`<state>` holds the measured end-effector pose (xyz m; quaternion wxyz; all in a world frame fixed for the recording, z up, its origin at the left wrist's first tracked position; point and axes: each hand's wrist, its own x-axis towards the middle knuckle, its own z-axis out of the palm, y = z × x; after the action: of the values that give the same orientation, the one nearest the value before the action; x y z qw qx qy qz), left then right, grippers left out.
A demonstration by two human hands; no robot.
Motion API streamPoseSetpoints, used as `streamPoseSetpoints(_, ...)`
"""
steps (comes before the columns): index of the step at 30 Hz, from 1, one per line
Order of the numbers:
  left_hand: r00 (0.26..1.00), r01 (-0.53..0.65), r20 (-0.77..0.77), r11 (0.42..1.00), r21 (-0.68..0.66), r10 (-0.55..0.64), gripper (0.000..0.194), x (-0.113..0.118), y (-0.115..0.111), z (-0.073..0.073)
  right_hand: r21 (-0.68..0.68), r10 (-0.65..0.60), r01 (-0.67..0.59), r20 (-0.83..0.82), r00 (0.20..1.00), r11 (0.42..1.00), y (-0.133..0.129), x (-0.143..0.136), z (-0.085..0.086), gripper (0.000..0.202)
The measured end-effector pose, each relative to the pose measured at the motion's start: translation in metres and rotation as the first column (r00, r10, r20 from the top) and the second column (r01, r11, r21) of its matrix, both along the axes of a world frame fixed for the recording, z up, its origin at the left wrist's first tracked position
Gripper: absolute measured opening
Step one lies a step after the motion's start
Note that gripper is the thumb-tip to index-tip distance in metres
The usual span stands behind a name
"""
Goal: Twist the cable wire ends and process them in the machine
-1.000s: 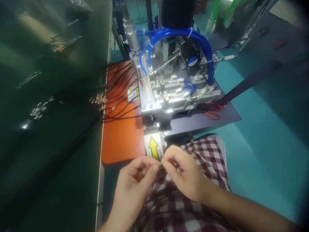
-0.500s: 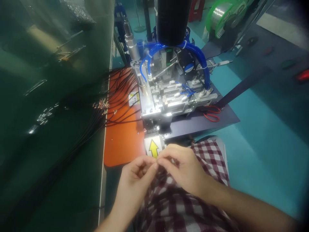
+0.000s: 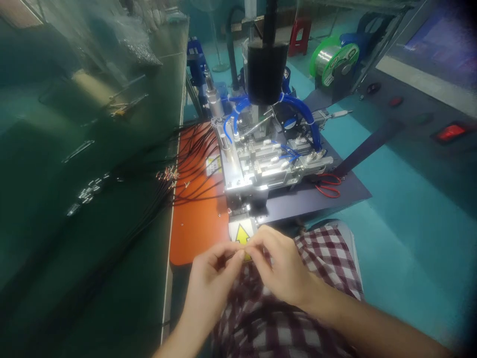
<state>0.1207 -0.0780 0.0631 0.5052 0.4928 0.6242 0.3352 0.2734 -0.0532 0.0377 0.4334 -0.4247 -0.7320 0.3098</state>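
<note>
My left hand (image 3: 213,273) and my right hand (image 3: 283,266) meet at their fingertips above my checked clothing (image 3: 328,248). Both are closed in a pinch, thumb against forefinger; whatever lies between the fingertips is too small to make out. Just behind the fingertips is a white label with a yellow arrow (image 3: 242,233), at the near end of a metal machine (image 3: 274,174). An orange plate (image 3: 196,228) lies left of the label, with black cables (image 3: 197,201) running across it.
Bunched cable ends (image 3: 170,174) rest at the edge of the dark green table (image 3: 122,278). Small metal parts (image 3: 89,190) lie farther left. Red-handled scissors (image 3: 328,186) are right of the machine. Behind stand a green wire spool (image 3: 328,62) and a red stool (image 3: 300,37).
The view has tilted up a little, so the machine and table sit lower and more background shows. Both hands keep the same pinch, fingertips together.
</note>
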Motion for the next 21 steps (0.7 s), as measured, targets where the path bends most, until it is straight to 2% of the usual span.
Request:
streamPoseSetpoints(3,0.988,0.034,-0.153,0.992,0.121,-0.015,0.016,-0.001,0.013,-0.003,-0.062,-0.047,0.044,-0.042,0.998,0.997,0.009,-0.004,0.001,0.016)
streamPoseSetpoints(6,0.982,0.077,-0.184,0.986,0.146,-0.049,0.014,-0.002,0.035,-0.005,-0.091,-0.076,0.068,-0.087,0.993,0.993,0.022,-0.008,-0.003,0.017)
streamPoseSetpoints(8,0.98,0.092,-0.187,0.987,0.131,-0.066,0.015,-0.004,0.051,-0.006,-0.2,-0.109,0.079,-0.14,0.984,0.977,0.034,-0.008,-0.007,0.016)
streamPoseSetpoints(12,0.983,0.081,-0.173,0.994,0.068,-0.068,0.02,-0.01,0.078,-0.009,-0.473,-0.222,0.1,-0.209,0.952,0.875,0.057,-0.002,-0.016,0.016)
streamPoseSetpoints(17,0.984,0.094,-0.159,0.995,0.036,-0.087,0.022,-0.015,0.093,-0.006,-0.531,-0.145,0.003,-0.225,0.963,0.847,0.067,-0.002,-0.016,0.019)
streamPoseSetpoints(21,0.984,0.107,-0.148,0.994,0.015,-0.103,0.023,-0.009,0.096,-0.004,-0.533,-0.177,0.014,-0.256,0.95,0.846,0.068,-0.009,-0.012,0.014)
